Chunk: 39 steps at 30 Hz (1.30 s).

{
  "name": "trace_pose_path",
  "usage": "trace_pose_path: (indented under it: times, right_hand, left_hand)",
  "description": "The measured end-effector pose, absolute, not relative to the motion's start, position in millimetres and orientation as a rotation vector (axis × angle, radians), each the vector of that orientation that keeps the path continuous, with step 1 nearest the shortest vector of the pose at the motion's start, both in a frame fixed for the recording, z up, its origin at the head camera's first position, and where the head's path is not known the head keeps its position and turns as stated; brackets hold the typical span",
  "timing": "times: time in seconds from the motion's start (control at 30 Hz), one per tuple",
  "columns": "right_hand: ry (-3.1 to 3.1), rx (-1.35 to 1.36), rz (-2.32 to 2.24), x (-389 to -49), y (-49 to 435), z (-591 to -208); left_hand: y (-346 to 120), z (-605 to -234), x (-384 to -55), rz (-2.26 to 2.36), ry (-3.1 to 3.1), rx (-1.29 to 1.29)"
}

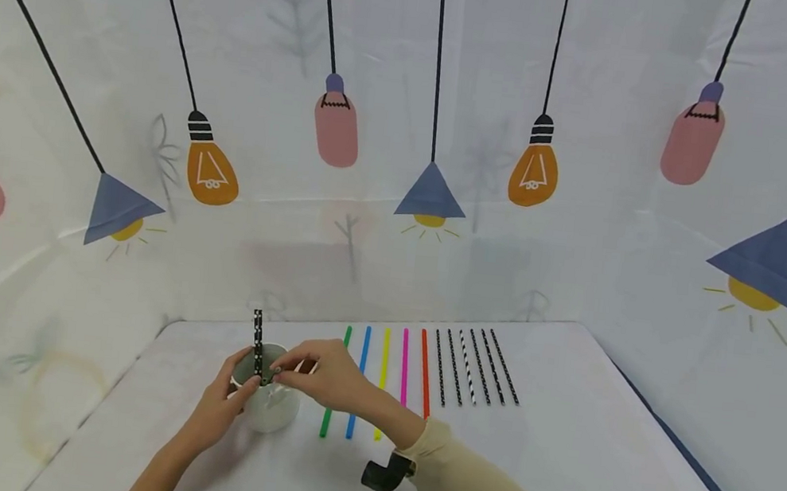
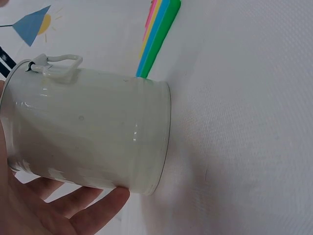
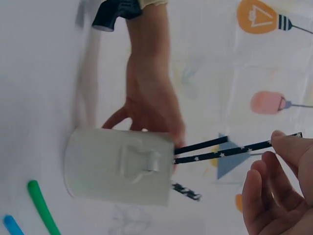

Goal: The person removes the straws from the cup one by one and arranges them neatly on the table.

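A small white metal bucket (image 1: 273,410) with a wire side handle (image 2: 63,66) stands upright on the table. My left hand (image 1: 222,402) grips it from the left, its fingers curved along the wall in the left wrist view. Above it, my right hand (image 1: 330,373) pinches the top of a black straw with white stars (image 3: 210,155) between thumb and finger. That straw's lower end is hidden inside the bucket. Two other dark straws stick out past the rim, one beside the held straw (image 3: 205,145) and one spiral-patterned (image 3: 187,191).
To the right of the bucket lies a row of coloured straws: green (image 1: 325,422), blue (image 1: 350,425), yellow (image 1: 386,349), pink (image 1: 405,359) and red (image 1: 426,369). Several black-and-white patterned straws (image 1: 467,365) follow. A white sheet printed with lamps (image 1: 432,193) hangs behind the table (image 1: 559,455).
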State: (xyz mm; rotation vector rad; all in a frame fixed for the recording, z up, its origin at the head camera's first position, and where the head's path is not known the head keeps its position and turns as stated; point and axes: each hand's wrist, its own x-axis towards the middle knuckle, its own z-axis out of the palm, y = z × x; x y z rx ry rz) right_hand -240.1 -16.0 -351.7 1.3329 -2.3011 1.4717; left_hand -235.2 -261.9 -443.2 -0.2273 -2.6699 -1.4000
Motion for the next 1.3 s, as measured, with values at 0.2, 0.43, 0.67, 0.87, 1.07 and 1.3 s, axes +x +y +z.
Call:
trace_pose_path:
  times: [0.2,0.43,0.67,0.87,1.07,1.3]
  right_hand:
    - [-2.238,1.350,1.496,-226.4,2.7,-329.0]
    - [-2.083,1.246,1.626,-224.9,30.3,-315.5]
    - [-1.956,1.108,1.840,-222.7,70.5,-285.1]
    - [-1.943,0.921,1.821,-242.8,110.8,-283.8]
    - [-1.969,0.755,1.761,-255.8,150.7,-287.8]
    - [-1.973,0.671,1.628,-288.3,194.7,-306.0]
  left_hand:
    - [-262.6,-442.4,-233.6,-1.400,-2.664,-0.231]
    - [-259.2,-435.3,-227.5,-1.402,-2.670,-0.230]
    - [-262.6,-443.9,-231.4,-1.388,-2.651,-0.237]
    - [-262.4,-442.1,-234.3,-1.402,-2.662,-0.213]
    - [-262.8,-440.2,-234.2,-1.412,-2.669,-0.229]
    - [-262.4,-441.8,-233.8,-1.408,-2.650,-0.239]
